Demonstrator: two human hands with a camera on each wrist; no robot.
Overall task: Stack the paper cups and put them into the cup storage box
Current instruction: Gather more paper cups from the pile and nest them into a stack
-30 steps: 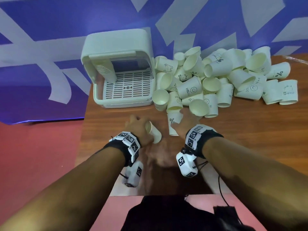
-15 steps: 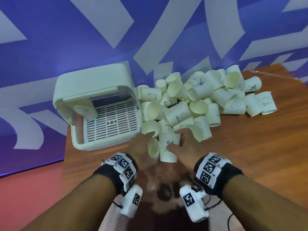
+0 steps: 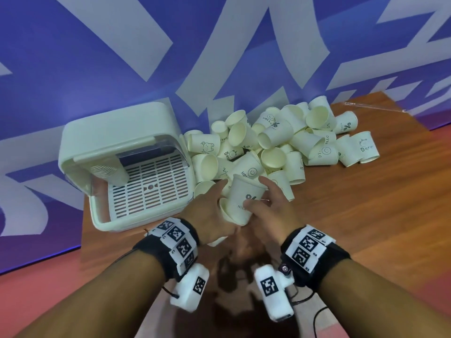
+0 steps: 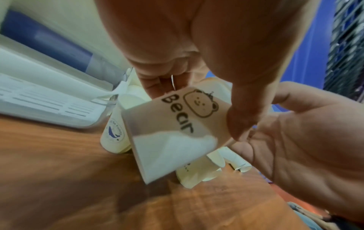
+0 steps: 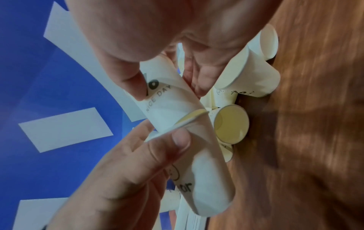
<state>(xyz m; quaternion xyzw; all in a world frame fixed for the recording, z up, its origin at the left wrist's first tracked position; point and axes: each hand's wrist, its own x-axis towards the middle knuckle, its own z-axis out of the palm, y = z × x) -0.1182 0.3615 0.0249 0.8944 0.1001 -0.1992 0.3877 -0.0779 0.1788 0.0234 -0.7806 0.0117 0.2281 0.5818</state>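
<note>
My left hand grips a cream paper cup printed "Bear", thumb on its side. My right hand pinches a "% NICE DAY" cup and holds its narrow end at the Bear cup's mouth. Both cups are just above the table, in front of the loose cup pile. The cream storage box stands at the left with its lid raised over a bare slotted tray.
Several cups lie tumbled across the wooden table from the box to the far right. A blue and white patterned wall stands behind. The table's left edge runs just past the box, with red floor below.
Both hands have lifted their cups off the table and brought them together; the "%" cup's base now meets the Bear cup's mouth. The head camera has tilted up.
</note>
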